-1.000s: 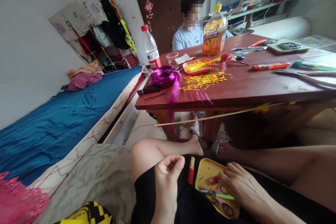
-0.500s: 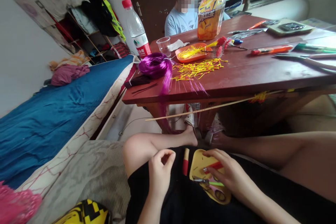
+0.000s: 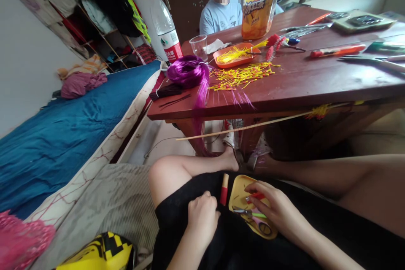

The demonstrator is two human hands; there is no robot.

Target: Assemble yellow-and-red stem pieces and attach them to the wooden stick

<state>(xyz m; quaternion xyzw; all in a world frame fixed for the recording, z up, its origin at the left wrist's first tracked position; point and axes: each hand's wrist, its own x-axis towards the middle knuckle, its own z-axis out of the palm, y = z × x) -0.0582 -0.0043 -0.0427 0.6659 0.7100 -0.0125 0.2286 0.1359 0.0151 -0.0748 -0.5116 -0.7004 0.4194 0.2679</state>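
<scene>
My left hand is closed over the black cloth on my lap, its fingers curled under; whether they hold anything is hidden. Over the right side of a yellow tray, my right hand has its thumb and fingers around a red object, partly covered by the fingers. Scissors with a pink and purple handle lie in the tray beside something bright green. Between my hands, left of the tray, a red tube with a tan end rests on the cloth.
On the red table ahead are purple thread, yellow strands, an orange tray, two bottles and pliers. A thin stick juts along its near edge. Behind sits a person in light blue. A bed is left.
My left hand has turned over, from a raised pinch to curled fingers lower on the cloth, nearer the red tube. My right hand stays at the tray. The view has shifted slightly.
</scene>
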